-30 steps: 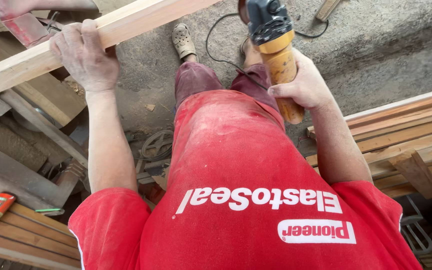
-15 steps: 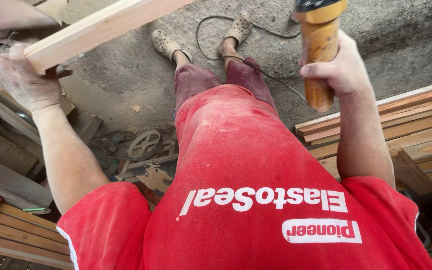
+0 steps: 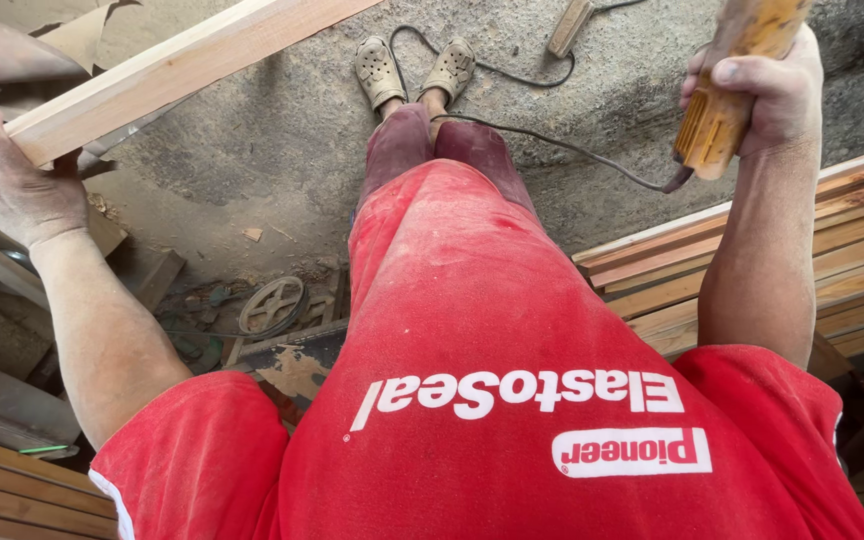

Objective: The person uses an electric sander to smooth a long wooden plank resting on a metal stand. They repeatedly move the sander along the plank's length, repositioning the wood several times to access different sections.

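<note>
Left hand [image 3: 7, 185] clamped on a long pale wooden plank [image 3: 182, 68] at the far left, right hand [image 3: 762, 85] closed around the orange handle of a power tool [image 3: 727, 100] at the far right, its black cable [image 3: 562, 145] trailing over the concrete floor [image 3: 282, 150], stacked boards [image 3: 852, 250] below the tool

We grip a long pale wooden plank [image 3: 182, 65] with our left hand [image 3: 7, 185] while our right hand [image 3: 767, 90] clasps a dusty orange power tool handle [image 3: 722, 110] above stacked timber boards [image 3: 852, 260].

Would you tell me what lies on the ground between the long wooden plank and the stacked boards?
In the head view, the person's shoes and a black cord lie on concrete floor there.
</note>
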